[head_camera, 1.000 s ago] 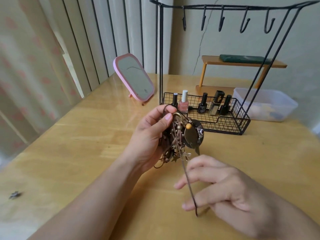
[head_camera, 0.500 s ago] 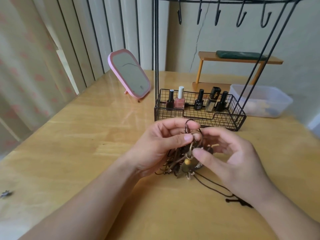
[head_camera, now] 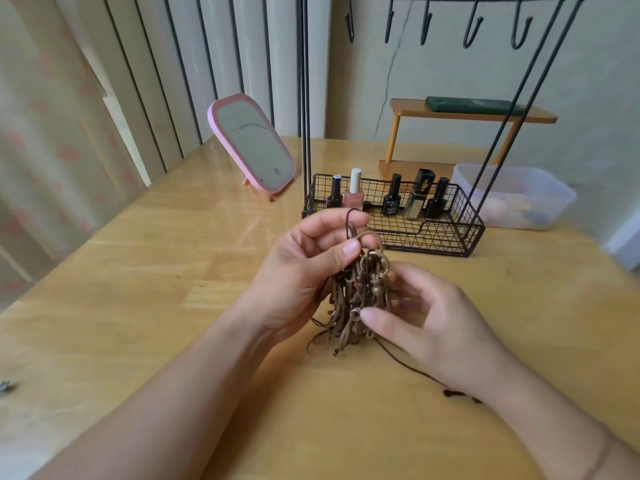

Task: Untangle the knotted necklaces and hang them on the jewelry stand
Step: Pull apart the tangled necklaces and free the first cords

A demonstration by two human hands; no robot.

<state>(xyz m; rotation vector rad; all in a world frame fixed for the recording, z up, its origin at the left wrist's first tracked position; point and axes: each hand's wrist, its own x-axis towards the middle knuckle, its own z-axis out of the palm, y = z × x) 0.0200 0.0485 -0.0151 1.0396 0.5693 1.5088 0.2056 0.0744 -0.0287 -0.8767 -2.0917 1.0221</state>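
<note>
Nearest the camera, two bare forearms reach in over the pale wooden desk (head_camera: 145, 306), and a small dark object (head_camera: 6, 386) lies at the desk's near left edge, too blurred to make out. A thin dark cord (head_camera: 412, 367) trails across the desk from the tangle toward the right wrist, ending in a small knot just beside that wrist. Above the middle of the desk both hands meet on the knotted necklaces (head_camera: 356, 289), a hanging bunch of brown cords with brass rings and a bead. The left hand (head_camera: 304, 268) has its thumb and fingers curled round the top of the bunch, pinching it so that a dark loop sticks up above the fingertips. The right hand (head_camera: 429, 313) cups the bunch from the right with fingers half curled, its thumb tip pressed against the lower cords; the loose ends of the bunch hang down to touch the desk. Just beyond the hands stands the jewelry stand (head_camera: 394, 223), a black wire basket with tall rods rising to a top bar of bare hooks (head_camera: 426, 26). Inside the basket's far row stand nail polish bottles (head_camera: 353, 195), four dark and one pink with a white cap. Left of the stand a pink-framed mirror (head_camera: 252, 143) leans back. Right of the stand sits a clear plastic tub (head_camera: 512, 195), and behind, against the wall, a small orange shelf (head_camera: 474, 116) carries a flat dark green object (head_camera: 474, 103).
</note>
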